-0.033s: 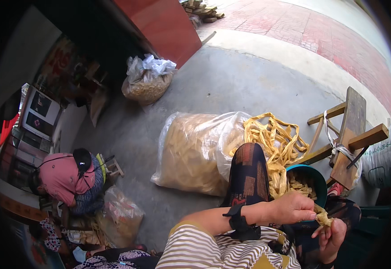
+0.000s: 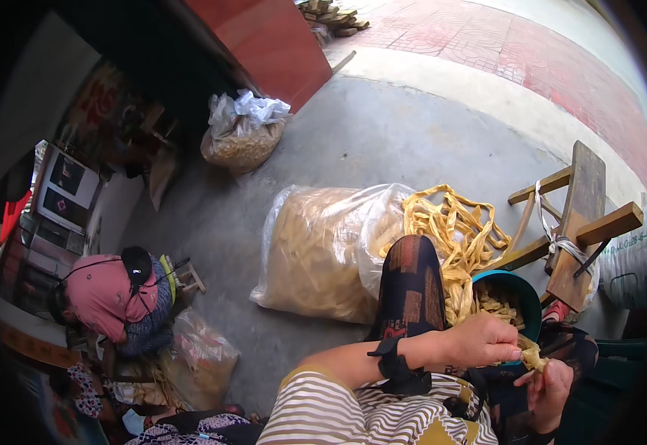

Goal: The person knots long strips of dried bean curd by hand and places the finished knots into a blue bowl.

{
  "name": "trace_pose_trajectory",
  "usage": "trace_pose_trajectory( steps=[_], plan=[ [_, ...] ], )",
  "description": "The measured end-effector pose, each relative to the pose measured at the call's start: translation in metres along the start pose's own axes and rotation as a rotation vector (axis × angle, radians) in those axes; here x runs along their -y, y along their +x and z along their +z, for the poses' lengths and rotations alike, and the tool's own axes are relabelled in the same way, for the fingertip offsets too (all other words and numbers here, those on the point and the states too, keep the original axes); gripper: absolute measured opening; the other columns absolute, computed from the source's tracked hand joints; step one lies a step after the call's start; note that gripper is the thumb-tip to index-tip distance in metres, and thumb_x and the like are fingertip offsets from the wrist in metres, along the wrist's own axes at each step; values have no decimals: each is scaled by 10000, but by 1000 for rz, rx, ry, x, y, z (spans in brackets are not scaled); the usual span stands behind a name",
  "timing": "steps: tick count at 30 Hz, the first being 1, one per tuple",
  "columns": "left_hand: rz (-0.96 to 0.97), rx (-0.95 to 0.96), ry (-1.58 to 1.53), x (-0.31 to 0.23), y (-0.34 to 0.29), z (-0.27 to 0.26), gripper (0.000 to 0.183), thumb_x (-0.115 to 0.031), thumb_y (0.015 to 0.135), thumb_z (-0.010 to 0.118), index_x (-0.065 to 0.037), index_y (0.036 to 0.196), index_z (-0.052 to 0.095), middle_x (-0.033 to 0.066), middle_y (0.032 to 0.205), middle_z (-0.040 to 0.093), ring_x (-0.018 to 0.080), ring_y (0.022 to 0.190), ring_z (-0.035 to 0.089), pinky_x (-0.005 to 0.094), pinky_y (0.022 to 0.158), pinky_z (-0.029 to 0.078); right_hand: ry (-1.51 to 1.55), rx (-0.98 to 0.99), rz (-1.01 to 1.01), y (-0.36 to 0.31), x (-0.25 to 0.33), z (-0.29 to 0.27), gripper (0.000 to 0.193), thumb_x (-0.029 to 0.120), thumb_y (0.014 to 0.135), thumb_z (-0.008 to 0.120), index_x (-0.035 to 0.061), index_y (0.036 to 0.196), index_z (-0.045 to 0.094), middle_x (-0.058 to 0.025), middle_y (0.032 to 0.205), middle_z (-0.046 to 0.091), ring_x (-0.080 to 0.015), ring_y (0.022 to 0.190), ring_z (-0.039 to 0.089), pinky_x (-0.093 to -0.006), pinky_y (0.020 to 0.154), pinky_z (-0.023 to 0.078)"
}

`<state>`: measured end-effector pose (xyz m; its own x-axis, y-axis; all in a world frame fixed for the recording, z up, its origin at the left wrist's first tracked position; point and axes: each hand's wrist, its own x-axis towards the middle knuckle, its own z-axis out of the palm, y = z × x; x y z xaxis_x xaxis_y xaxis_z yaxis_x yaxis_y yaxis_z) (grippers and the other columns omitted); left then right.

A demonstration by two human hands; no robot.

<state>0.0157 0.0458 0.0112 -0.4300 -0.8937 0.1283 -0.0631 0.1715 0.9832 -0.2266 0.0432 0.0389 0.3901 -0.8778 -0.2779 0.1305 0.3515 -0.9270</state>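
My left hand (image 2: pixel 480 342), with a black band on its wrist, pinches one end of a short, twisted, pale yellow-tan strip (image 2: pixel 533 358). At the strip's other end, the fingers of my right hand (image 2: pixel 549 391) are closed on it. Both hands are above my lap, near a teal bucket (image 2: pixel 537 302) that holds several similar tan pieces (image 2: pixel 495 305). Long, tangled yellow strips (image 2: pixel 453 222) lie beside the bucket and over the end of a large clear plastic bag (image 2: pixel 316 252) full of tan material. My raised knee hides part of that bag.
A wooden bench (image 2: pixel 579 222) lies tipped over at right, by a white sack (image 2: pixel 631 267). Another filled plastic bag (image 2: pixel 242 144) stands near the red panel. At left, a person in pink (image 2: pixel 108 293) bends over beside a small bag (image 2: pixel 203 352). More wood (image 2: pixel 334 16) is piled outside.
My left hand and the strip have moved up very slightly. The fingers of my right hand have shifted a little on the strip. Everything else stays put.
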Motion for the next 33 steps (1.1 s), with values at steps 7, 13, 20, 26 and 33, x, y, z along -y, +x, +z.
trace_pose_trajectory(
  steps=[7,13,20,26,33],
  plan=[
    [181,69,376,-14,44,1,172,-221,832,653,-67,901,623,95,712,592,270,645,608,346,554,468,-1020,256,-418,40,41,-27,259,271,820,655,56,965,650,-100,837,675,-284,766,647,-501,996,360],
    [193,165,371,-13,97,4,199,-169,789,700,-46,926,623,118,748,608,284,657,621,333,555,483,-539,303,-163,53,33,-47,237,233,883,593,11,959,626,-142,746,592,-241,644,589,-325,593,461],
    [-179,109,235,7,156,-16,205,-170,855,685,18,914,631,13,733,631,55,649,550,199,577,433,-1073,-77,-603,87,32,-84,100,126,829,602,33,864,596,-96,793,575,-261,670,603,-344,538,485],
    [-52,-112,373,23,192,-5,217,-171,824,717,26,851,628,6,651,605,51,612,525,201,544,422,-1017,-378,-507,122,30,-92,174,192,855,595,21,835,613,-119,692,573,-250,585,574,-335,546,450],
    [-211,-261,268,45,180,-14,208,-152,833,704,17,751,616,-40,600,522,33,555,431,199,486,342,-1616,-315,-509,121,24,-107,164,176,850,599,43,758,625,-99,726,611,-276,631,606,-354,572,478]
  ],
)
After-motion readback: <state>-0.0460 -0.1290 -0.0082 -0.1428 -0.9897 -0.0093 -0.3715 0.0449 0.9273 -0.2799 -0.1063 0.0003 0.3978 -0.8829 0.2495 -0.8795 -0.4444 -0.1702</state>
